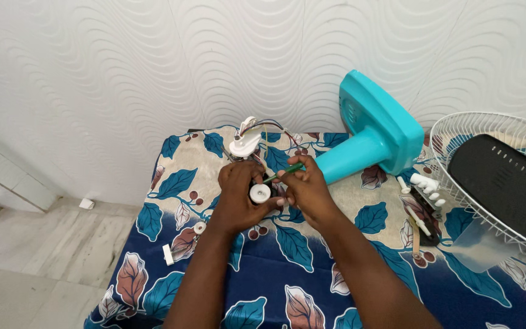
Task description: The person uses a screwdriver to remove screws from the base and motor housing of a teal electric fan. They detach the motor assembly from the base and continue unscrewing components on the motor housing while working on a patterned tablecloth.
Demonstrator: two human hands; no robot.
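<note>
L hand (237, 198) clamps fan motor (259, 192), R hand (302, 189) grips green screwdriver (284, 172); tip could slip, nick wires (269, 125).

The dark motor body (268, 183) is mostly hidden beneath both hands; the white wire fan guard (458, 143) and black blade (506, 183) run off the right edge.

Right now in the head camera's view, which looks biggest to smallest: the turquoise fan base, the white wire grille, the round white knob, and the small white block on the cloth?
1. White wire grille, though cut off by the frame edge.
2. Turquoise fan base.
3. Round white knob and small white block look too alike to rank.
</note>
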